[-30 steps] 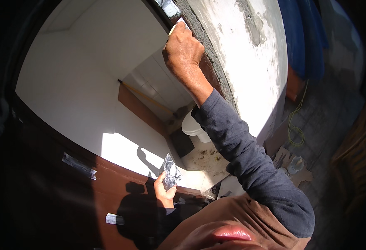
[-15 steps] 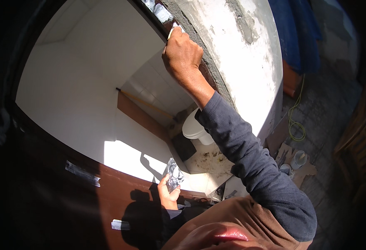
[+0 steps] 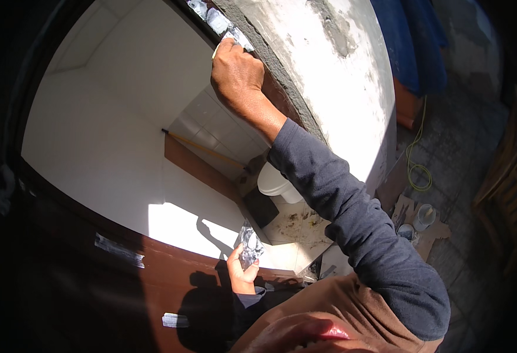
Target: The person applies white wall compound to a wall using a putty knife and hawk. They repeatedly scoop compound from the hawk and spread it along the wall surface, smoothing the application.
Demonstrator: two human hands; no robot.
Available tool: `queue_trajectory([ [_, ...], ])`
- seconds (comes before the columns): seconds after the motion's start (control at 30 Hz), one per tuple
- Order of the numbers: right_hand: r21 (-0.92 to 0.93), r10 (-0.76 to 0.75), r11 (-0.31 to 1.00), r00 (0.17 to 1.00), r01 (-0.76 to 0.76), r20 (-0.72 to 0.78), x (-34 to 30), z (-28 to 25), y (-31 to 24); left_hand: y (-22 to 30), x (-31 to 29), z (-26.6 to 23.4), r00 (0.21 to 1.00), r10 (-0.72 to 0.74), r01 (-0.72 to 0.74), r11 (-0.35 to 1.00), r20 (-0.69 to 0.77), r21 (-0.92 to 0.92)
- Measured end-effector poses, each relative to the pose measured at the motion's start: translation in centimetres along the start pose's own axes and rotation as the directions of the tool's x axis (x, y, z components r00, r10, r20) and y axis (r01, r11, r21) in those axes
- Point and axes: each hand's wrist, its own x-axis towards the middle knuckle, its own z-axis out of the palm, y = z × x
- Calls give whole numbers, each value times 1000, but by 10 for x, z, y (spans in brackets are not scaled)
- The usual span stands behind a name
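dark navy long sleeves, heavily creased, plain cuffs, brown shirt front

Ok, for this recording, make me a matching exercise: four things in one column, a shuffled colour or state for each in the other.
Things:
1. Left hand
2. Right hand
3. Toilet
4. Hanging sheeting

Descriptions:
A. Blue
B. Holding a smeared plate
C. White
D. Raised by the brown frame

Pairs: 1-B, 2-D, 3-C, 4-A
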Motion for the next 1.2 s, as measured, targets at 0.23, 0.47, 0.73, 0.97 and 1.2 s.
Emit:
queue_trajectory([
  [0.23, 41, 70, 997, 989, -65, -132, -6, 6, 5, 2, -1, 2, 1000, 3, -3, 1000, -5, 15],
  [0.47, -11, 13, 1000, 988, -15, -156, -6, 18, 3, -2, 1, 0, 1000, -1, 1, 1000, 1, 2],
  [0.73, 21, -23, 1000, 998, 22, 58, -10, 6, -2, -3, 4, 3, 999, -20, 21, 999, 40, -31],
  [0.97, 86, -9, 996, 1000, 9, 0, -9, 6, 5, -3, 3, 5, 998, -33, 35, 998, 49, -58],
  [1.2, 115, 100, 988, 994, -103, 31, -8, -1, 6, -5, 3, 5, 1000, -6, 6, 999, 0, -47],
])
